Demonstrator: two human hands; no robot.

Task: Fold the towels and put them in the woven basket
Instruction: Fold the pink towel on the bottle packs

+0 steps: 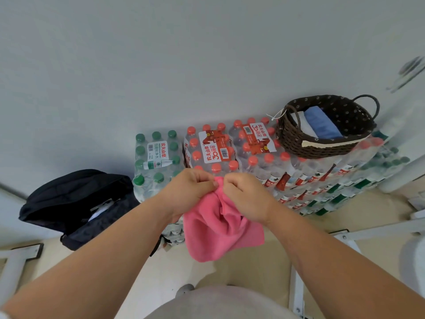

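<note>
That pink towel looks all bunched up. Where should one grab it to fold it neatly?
By its top edge, out at the two corners, coming from above. The towel hangs limp and creased because the left hand and right hand pinch that edge close together; holds spread apart would probably let it hang flat.

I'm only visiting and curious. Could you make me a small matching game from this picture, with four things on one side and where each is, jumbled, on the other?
Things:
1 pink towel
2 blue towel
3 woven basket
4 black bag

Places:
A on the floor, at the left
B pinched by the left hand and right hand
C on top of the packs of water bottles
D inside the woven basket

Pairs: 1-B, 2-D, 3-C, 4-A
</note>
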